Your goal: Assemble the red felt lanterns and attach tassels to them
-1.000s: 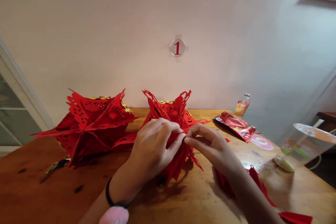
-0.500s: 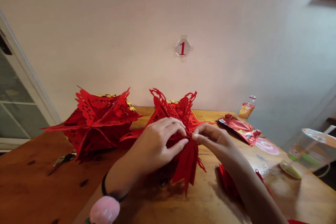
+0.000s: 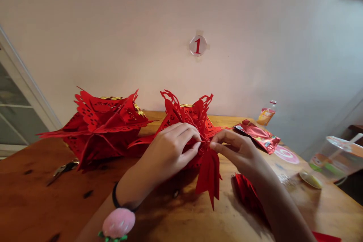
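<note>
A red cut-out lantern (image 3: 187,115) stands at mid table, partly behind my hands. My left hand (image 3: 181,143) pinches at its near side, thumb and forefinger pressed together on something too small to make out. Close beside it, my right hand (image 3: 231,145) pinches the top of a red forked tassel (image 3: 209,177), which hangs down in front of the lantern. A second red lantern (image 3: 104,132) with gold trim rests on the left of the table.
Scissors (image 3: 62,170) lie near the left lantern. On the right are a red packet (image 3: 259,136), a small bottle (image 3: 266,113), a clear cup (image 3: 331,159), a yellowish wedge-shaped piece (image 3: 310,179) and folded red pieces (image 3: 248,193) on the wooden table (image 3: 176,215).
The tassel has shifted right and its top now shows between my hands. My fingertips have moved slightly apart. The whole view has shifted a little.
</note>
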`<state>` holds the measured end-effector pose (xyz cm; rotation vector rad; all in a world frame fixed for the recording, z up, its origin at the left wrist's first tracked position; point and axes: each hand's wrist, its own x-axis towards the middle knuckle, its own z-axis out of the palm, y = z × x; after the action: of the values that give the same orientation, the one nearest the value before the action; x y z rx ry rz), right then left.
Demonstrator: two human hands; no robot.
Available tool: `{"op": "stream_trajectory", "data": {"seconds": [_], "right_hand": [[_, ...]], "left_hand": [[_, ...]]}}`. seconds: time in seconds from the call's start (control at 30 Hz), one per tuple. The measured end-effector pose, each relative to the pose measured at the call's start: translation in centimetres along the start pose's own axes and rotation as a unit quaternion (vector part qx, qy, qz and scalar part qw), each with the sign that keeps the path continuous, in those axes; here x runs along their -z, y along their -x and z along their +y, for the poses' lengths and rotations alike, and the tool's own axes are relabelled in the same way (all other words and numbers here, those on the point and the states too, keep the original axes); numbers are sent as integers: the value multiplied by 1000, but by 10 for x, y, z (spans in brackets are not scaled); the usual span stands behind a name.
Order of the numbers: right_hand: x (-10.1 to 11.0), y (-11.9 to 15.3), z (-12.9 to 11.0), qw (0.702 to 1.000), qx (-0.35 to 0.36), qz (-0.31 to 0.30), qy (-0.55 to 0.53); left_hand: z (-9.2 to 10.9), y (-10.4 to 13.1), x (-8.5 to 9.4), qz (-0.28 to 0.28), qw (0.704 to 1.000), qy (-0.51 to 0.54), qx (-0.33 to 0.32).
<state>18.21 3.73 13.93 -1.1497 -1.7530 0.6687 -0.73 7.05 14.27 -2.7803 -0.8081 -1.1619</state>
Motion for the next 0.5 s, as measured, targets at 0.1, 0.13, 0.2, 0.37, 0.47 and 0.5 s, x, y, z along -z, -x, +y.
{"op": "stream_trajectory", "data": {"seconds": [0.1, 0.13, 0.2, 0.37, 0.47, 0.5], "right_hand": [[0, 0, -1, 1000, 7, 7, 6], [-1, 0, -2, 1000, 12, 11, 9], [-2, 0, -3, 1000, 21, 19, 14], [-3, 1, -5, 999, 28, 26, 21], [-2, 3, -8, 999, 19, 33, 7], [-1, 5, -9, 999, 16, 35, 2]], "left_hand": [[1, 0, 0, -6, 1000, 3, 2], [1, 0, 0, -8, 1000, 5, 2], [2, 0, 0, -10, 1000, 8, 4], [1, 0, -1, -10, 1000, 10, 1], [2, -1, -3, -18, 1000, 8, 4], [2, -1, -3, -21, 1000, 5, 5]]}}
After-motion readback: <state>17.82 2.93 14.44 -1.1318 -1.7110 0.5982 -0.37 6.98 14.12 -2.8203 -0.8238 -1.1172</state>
